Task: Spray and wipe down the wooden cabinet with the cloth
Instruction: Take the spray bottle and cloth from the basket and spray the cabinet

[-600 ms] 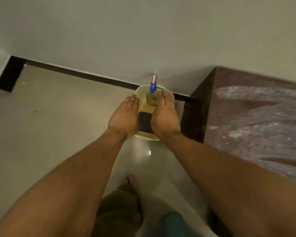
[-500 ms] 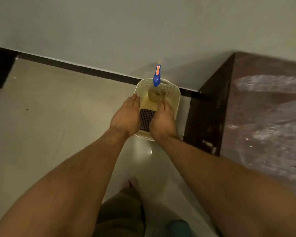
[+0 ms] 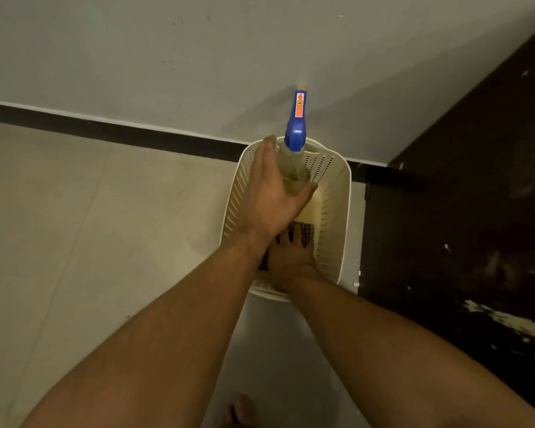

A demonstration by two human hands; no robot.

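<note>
A clear spray bottle (image 3: 294, 168) with a blue trigger head stands in a cream perforated basket (image 3: 342, 217) on the floor by the wall. My left hand (image 3: 269, 196) wraps the bottle's body, fingers on its left side and thumb across its right. My right hand (image 3: 291, 267) is lower in the basket, under my left wrist, its fingers spread flat on a dark checked cloth (image 3: 307, 232) on the basket's bottom. The dark wooden cabinet (image 3: 460, 217) stands directly right of the basket, its side smeared with pale streaks.
A grey wall with a black skirting strip (image 3: 105, 131) runs behind the basket. Pale tiled floor (image 3: 74, 242) stretches to the left. My bare foot (image 3: 238, 409) shows at the bottom edge. The basket sits in the corner between wall and cabinet.
The view has dropped closer to the basket. My left hand moved forward from the basket's near rim onto the bottle. My right hand went down inside onto the cloth.
</note>
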